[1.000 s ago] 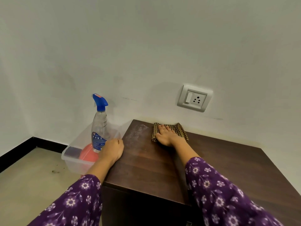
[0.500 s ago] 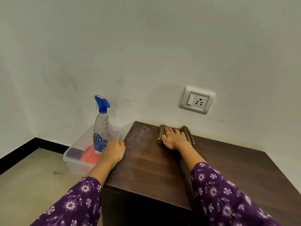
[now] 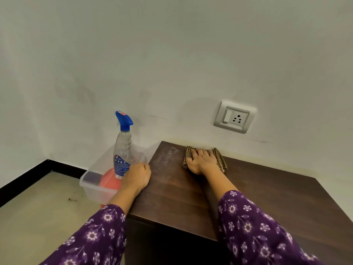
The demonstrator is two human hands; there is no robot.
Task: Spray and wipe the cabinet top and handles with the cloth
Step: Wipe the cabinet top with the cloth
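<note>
Near wall on cabinet (image 3: pixel 267 197), right hand (image 3: pixel 200 162) presses cloth (image 3: pixel 220 159), fingers (image 3: pixel 196 153) straight, close together; left hand (image 3: pixel 137 175) grips cabinet's left edge, fingers curled.

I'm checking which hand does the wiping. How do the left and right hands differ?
The right hand lies flat, fingers straight, pressing the checked cloth; the left hand is curled, with nothing visible in it. The right hand is at the back of the cabinet top, by the wall; the left hand sits at its left edge, beside the spray bottle. Both wear purple flowered sleeves.
</note>
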